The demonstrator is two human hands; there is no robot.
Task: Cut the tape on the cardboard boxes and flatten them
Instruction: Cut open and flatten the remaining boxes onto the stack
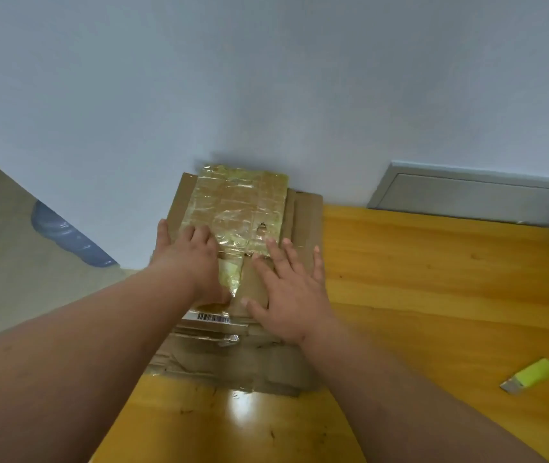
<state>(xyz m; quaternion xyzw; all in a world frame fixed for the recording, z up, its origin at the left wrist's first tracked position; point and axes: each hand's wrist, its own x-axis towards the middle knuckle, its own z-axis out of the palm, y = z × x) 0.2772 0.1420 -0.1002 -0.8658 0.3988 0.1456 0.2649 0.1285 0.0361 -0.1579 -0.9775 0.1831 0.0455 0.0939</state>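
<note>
A flattened brown cardboard box [306, 222] lies on the yellow wooden table against the wall, on top of other flat cardboard [233, 365]. Wrinkled clear-yellow tape [239, 202] covers most of its upper face. My left hand [189, 259] presses down on the taped left part, fingers spread flat. Beside it, my right hand [286, 285] lies flat on the bare cardboard to the right of the tape strip. A barcode label [213, 317] shows just below my left hand. A yellow-green box cutter [530, 375] with its blade out lies on the table at the right, away from both hands.
The yellow wooden table [433, 295] runs right and toward me. A pale wall [266, 95] stands directly behind the boxes. A grey panel [473, 195] leans at the back right. At the left lies a beige floor [16, 262] with a blue-grey object [69, 238].
</note>
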